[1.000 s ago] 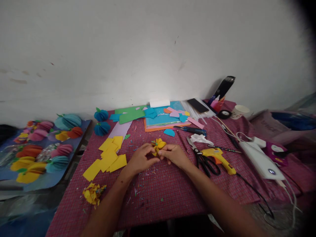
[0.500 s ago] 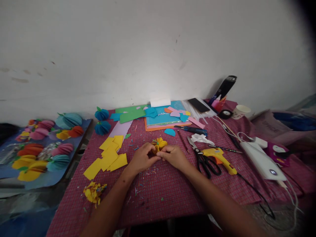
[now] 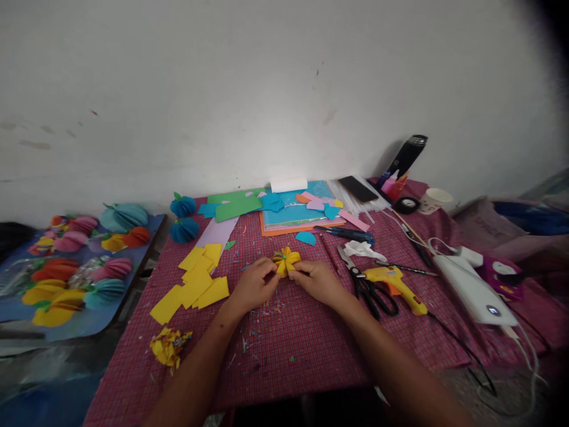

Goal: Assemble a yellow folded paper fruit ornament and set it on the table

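Observation:
A small yellow paper pumpkin [image 3: 287, 261] with a green spot at its top is held between my two hands over the middle of the table. My left hand [image 3: 256, 283] pinches its left side with thumb and fingers. On the right side, my right hand [image 3: 316, 281] grips its edge between thumb and fingertips. Left of my hands lie several yellow paper pieces [image 3: 200, 284]. Tiny paper scraps are scattered around and below my hands. Black scissors [image 3: 365, 287] and a yellow glue gun [image 3: 395, 284] lie to the right.
Blue paper pumpkins [image 3: 183, 230] stand at the table's left edge. Crumpled yellow paper [image 3: 169, 347] lies near my left forearm. Coloured sheets [image 3: 293, 216], a phone [image 3: 358, 190] and a black bottle [image 3: 406, 155] are at the back. A white power bank [image 3: 473, 290] sits right. More paper pumpkins lie on a blue board [image 3: 100, 317].
My hands have moved slightly apart to the two sides of the yellow pumpkin, so more of it shows. My right fingers have shifted right along its edge.

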Motion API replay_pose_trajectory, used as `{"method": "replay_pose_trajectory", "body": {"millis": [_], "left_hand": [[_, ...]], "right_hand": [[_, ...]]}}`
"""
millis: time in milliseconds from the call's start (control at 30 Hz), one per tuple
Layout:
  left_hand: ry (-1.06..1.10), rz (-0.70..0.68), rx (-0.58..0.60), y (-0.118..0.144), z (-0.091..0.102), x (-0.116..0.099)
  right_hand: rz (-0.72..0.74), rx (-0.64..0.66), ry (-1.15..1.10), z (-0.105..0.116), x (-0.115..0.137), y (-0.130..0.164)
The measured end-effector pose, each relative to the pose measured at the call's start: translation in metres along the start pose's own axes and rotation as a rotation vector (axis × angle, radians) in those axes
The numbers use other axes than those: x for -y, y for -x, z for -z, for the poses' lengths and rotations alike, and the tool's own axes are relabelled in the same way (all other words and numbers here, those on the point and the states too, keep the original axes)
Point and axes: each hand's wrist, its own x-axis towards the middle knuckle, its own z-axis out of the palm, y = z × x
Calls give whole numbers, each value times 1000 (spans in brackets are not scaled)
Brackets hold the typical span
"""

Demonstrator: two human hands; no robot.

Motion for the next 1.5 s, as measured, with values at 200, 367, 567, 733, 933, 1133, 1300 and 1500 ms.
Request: {"method": "replay_pose_trajectory", "body": {"millis": [200,367,567,733,933,1133,1300,1500], "left_hand": [[-2,-1,2,1,-2,2],[-5,-3,1,1,-2,0],[-22,8,-3,0,-3,-2],[-19,21,-13,0,-3,-1],[-34,37,-15,-1,-2,2],[-53,22,-9,-1,0,4],[-48,-8,38,-1,1,0],[-33,-91,136,-1,2,-12]], "right_hand": [[-50,-61,38,-3,-4,0],[-113,-91,-13,-5,-1,-1],[-164,-136,-35,-4,2,-1],[-99,-95,-54,-11,0,0],[-115,-5,-128,-9,0,4],[-96,-47,-47,0,7,3],[-114,-167,221,-1,1,-1],[-107,-208,218,-4,-5,0]]}}
